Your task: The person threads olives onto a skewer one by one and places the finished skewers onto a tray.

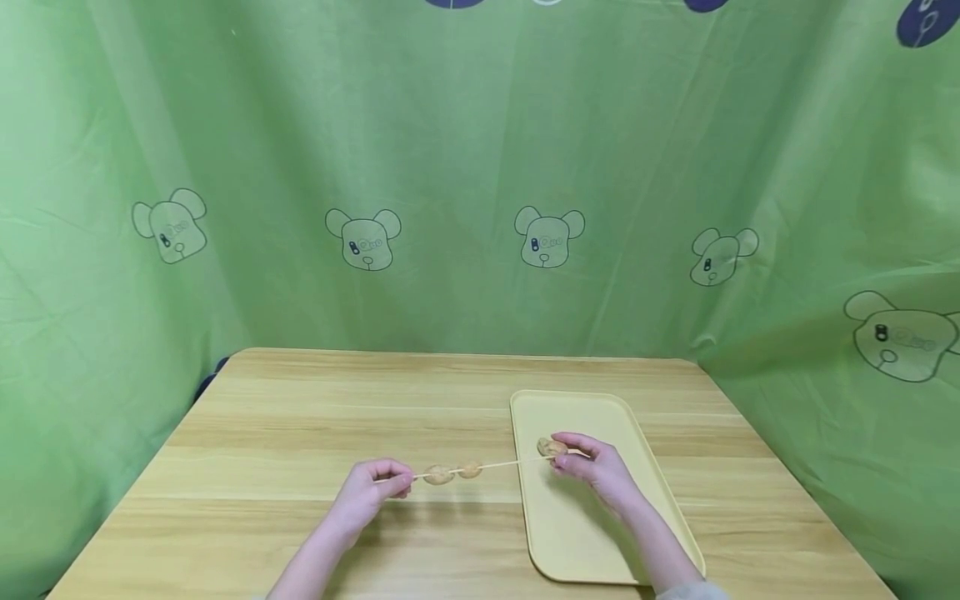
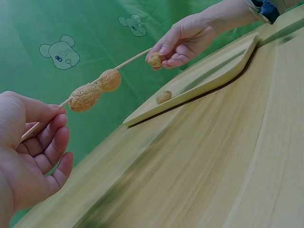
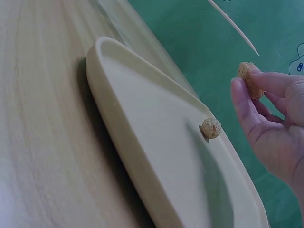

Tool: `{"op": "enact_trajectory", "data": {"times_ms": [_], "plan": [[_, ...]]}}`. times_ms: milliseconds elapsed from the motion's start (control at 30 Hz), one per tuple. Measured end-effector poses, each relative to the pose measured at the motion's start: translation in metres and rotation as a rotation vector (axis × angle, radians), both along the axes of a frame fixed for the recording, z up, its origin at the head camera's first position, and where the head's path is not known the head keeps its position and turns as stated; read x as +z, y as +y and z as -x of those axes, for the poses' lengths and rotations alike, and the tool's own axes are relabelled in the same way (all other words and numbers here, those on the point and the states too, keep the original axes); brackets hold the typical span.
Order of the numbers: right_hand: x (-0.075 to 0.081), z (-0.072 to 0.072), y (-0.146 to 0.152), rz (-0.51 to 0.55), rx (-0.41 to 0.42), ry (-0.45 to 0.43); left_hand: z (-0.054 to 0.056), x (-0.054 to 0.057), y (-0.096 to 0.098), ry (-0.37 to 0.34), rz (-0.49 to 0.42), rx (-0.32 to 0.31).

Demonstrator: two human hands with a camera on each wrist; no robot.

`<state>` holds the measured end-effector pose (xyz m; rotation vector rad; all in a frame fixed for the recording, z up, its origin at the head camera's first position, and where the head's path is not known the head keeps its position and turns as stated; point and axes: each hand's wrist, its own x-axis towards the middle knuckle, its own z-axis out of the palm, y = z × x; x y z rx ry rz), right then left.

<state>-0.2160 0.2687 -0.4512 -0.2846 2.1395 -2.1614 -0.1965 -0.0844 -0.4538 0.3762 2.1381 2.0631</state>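
Note:
My left hand (image 1: 372, 493) pinches a thin wooden skewer (image 1: 498, 464) between thumb and fingers near one end. Two wrinkled, tan, fried-looking balls are threaded on it: a larger one (image 2: 85, 97) close to the fingertips and a smaller one (image 2: 110, 80) beyond it. Over the tray, my right hand (image 1: 596, 471) grips another tan ball (image 3: 249, 80) by thumb and fingers. In the right wrist view, the pointed skewer tip (image 3: 254, 48) stands a small gap from this ball. One more ball (image 3: 211, 128) lies on the pale yellow tray (image 1: 555, 533), below the right hand.
The tray's low raised rim (image 1: 527, 508) runs along its edge on the right of the wood-grain table (image 1: 300, 425). A green curtain (image 1: 450, 317) with bear-face prints hangs behind and at both sides. A dark blue band (image 2: 266, 10) is on the right wrist.

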Motion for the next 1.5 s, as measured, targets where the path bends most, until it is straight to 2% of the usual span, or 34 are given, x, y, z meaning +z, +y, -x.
{"op": "enact_trajectory", "data": {"times_ms": [400,1100,1500], "plan": [[0.0020,-0.0048,0.0000,-0.006,0.015,0.033,-0.0004,-0.0012,-0.0008,-0.018,0.007,0.040],[0.0009,-0.0060,-0.0019,-0.017,0.049,0.032,-0.0031,-0.0009,-0.0069,-0.024,0.030,0.009],[0.0030,-0.0085,-0.0011,-0.039,0.063,0.075,-0.0027,-0.0005,-0.0064,-0.032,0.045,0.041]]}}
